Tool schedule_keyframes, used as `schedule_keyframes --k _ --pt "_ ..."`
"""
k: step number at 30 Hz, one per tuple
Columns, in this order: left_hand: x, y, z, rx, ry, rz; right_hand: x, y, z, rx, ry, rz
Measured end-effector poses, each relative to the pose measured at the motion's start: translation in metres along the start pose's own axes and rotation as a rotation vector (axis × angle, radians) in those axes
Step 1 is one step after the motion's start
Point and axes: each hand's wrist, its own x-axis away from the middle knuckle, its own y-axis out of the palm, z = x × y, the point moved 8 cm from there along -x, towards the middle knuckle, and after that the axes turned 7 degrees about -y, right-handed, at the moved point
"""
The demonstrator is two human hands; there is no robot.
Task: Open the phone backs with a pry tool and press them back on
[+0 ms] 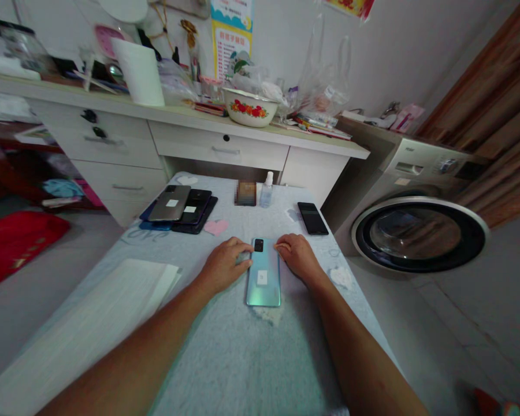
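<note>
A light teal smartphone [264,292] lies back side up on the cloth-covered table, with a small white label on its back and a dark camera block at its top left. My left hand [226,263] grips its left edge near the top, thumb and forefinger against the side. At the upper right edge, the curled fingers of my right hand [298,254] hold the phone from the other side. To the right, a black phone [312,218] rests apart from my hands. Several phones [170,205] are piled at the back left, some bearing white labels.
A clear spray bottle [266,190] stands at the table's back beside a small brown box [246,193]. Folded white paper [112,312] lies along the left. Behind are a drawer desk [225,138] with a flowered enamel bowl [251,110]; a washing machine [416,202] stands right.
</note>
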Motion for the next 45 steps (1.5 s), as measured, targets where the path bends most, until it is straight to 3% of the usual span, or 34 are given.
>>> schedule_keyframes --k 14,30,34,45 --pt "0.000 0.000 -0.002 0.013 0.010 0.018 0.010 -0.004 -0.018 -0.215 -0.127 -0.169" --pt "0.000 0.000 0.001 -0.013 0.022 0.024 0.024 0.009 -0.063 -0.270 -0.331 -0.421" --pt "0.001 -0.002 0.003 -0.007 0.023 0.038 0.025 0.010 -0.069 -0.273 -0.359 -0.412" --pt "0.000 -0.001 0.001 0.000 0.022 0.043 0.015 0.014 -0.065 -0.044 -0.318 -0.183"
